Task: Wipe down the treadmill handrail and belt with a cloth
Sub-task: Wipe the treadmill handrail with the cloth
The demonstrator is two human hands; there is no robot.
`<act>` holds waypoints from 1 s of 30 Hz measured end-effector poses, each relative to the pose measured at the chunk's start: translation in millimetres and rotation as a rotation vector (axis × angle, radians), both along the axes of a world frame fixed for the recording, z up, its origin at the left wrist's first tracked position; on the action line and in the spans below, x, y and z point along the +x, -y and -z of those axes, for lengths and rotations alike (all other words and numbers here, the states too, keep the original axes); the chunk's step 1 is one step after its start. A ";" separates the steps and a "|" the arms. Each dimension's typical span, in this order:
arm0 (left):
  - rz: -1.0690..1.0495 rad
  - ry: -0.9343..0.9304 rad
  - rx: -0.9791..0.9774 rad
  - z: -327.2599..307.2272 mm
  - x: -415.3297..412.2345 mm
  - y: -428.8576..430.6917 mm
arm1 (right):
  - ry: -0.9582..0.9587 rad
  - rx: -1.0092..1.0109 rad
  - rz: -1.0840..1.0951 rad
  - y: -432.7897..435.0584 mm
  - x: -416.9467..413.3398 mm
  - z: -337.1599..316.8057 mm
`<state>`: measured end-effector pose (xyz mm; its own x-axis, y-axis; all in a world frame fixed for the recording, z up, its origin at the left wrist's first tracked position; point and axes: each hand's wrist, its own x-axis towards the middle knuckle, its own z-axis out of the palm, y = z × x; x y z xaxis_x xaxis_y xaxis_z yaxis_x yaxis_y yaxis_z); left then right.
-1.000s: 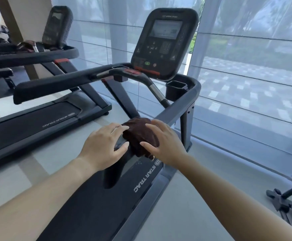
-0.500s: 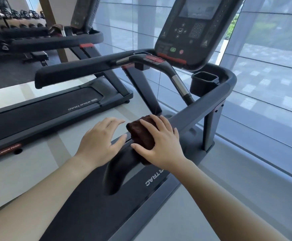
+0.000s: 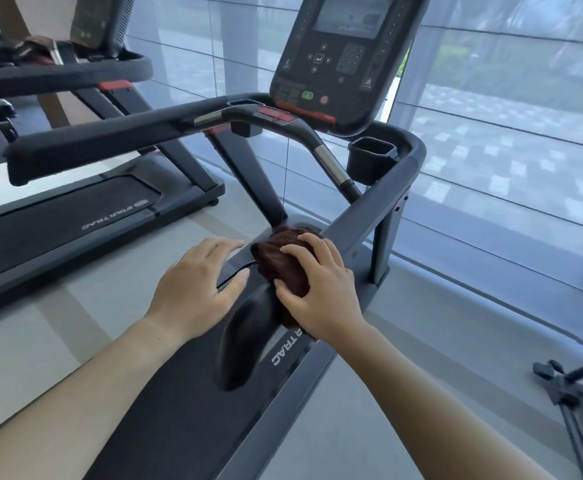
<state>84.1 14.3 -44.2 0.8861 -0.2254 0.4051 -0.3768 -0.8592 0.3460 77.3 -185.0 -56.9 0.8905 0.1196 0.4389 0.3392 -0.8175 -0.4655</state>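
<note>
Two hands at one treadmill (image 3: 179,393), on its right handrail (image 3: 363,216).
The left hand (image 3: 196,289) lies loosely spread alongside, holding nothing; the right hand (image 3: 321,292) curls over the bunched brown cloth (image 3: 279,258) on the handrail. The cloth could slip off the rounded handrail if pressure slackens.

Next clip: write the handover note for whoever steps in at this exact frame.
Right hand: grips the cloth, pressed on the right handrail near its free end.
Left hand: open, beside that rail over the belt; contact unclear.
Done: wiping of this rail is under way; how much cannot be told.
Left: likely the rail up to the console, the left handrail, then the belt.
</note>
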 end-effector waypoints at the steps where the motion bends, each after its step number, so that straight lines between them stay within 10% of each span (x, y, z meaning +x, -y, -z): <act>1: 0.020 -0.005 0.003 -0.3 -2.6 -5.6 | -0.001 0.002 0.013 -3.0 -3.2 -0.8; 16: 0.235 -0.050 -0.042 2.5 -51.2 -95.6 | -0.083 -0.105 0.289 -77.2 -40.6 -18.3; 30: -0.102 -0.201 -0.123 87.9 -109.5 -273.3 | -0.236 -0.114 -0.078 -268.2 -82.3 55.8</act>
